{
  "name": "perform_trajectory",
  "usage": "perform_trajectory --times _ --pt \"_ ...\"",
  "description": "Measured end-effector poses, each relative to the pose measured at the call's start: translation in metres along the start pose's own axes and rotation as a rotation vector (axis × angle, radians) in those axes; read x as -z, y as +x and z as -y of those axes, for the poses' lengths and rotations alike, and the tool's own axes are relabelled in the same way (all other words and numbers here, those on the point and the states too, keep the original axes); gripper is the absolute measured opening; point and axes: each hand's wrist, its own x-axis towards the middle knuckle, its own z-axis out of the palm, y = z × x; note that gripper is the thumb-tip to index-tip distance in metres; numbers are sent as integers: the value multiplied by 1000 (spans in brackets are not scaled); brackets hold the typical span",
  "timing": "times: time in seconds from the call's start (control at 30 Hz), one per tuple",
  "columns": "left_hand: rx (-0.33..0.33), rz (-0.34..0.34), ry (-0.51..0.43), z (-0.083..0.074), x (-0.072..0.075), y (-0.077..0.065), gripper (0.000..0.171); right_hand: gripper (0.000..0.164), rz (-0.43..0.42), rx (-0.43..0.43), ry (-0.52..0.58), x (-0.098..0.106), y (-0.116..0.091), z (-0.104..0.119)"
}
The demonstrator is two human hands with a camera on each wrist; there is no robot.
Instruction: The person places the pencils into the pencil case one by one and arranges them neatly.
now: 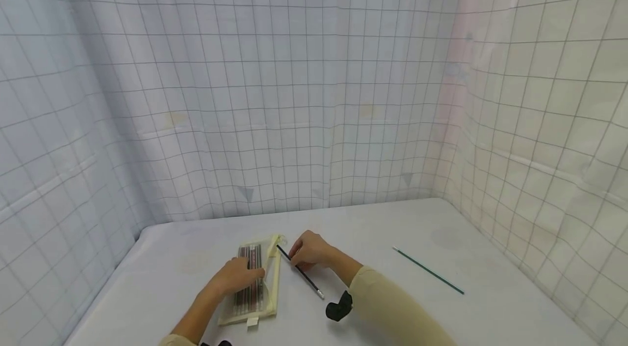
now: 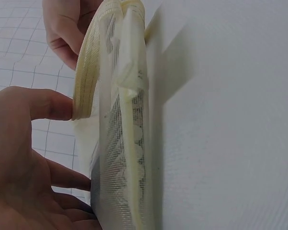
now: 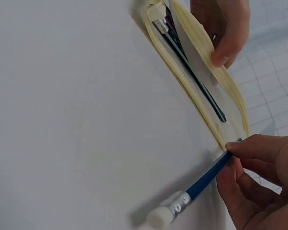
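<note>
A pale yellow mesh pencil case (image 1: pixel 273 286) lies on the table with its zipped side parted. Several pencils show through its mesh. My left hand (image 1: pixel 240 275) lies over the case, and its thumb and fingers hold the zipper edge (image 3: pixel 201 40) up. Inside the gap, the right wrist view shows a dark pencil (image 3: pixel 194 74) with a white eraser. My right hand (image 1: pixel 310 249) pinches another pencil (image 1: pixel 306 279), dark blue in the right wrist view (image 3: pixel 208 176). Its eraser end points toward me, and its far end is at the opening; the tip is hidden.
A green pencil (image 1: pixel 428 269) lies alone on the right of the white-covered table (image 1: pixel 373 226). Grid-patterned curtains (image 1: pixel 304 90) hang behind and along both sides. A small fabric tab (image 1: pixel 252 322) sticks out from the case's near end.
</note>
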Motion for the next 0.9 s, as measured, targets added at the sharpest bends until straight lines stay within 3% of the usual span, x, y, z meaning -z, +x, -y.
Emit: perform_trajectory --times 0.17,0.3,0.47,0.63,0.9 --pt "-1 -2 -10 1 2 -1 62 10 -6 -9 52 -24 11 12" --pt "-1 -5 -17 -1 4 -1 57 10 -41 -36 67 -37 18 25" --pt "-8 -29 -28 -4 4 -1 39 14 -139 -65 -33 -49 28 35" --pt "-4 -28 -52 -4 3 -2 39 20 -249 -104 -145 -59 30 40" --pt "6 -17 -95 -1 5 -3 47 16 -248 -96 -133 -65 30 41"
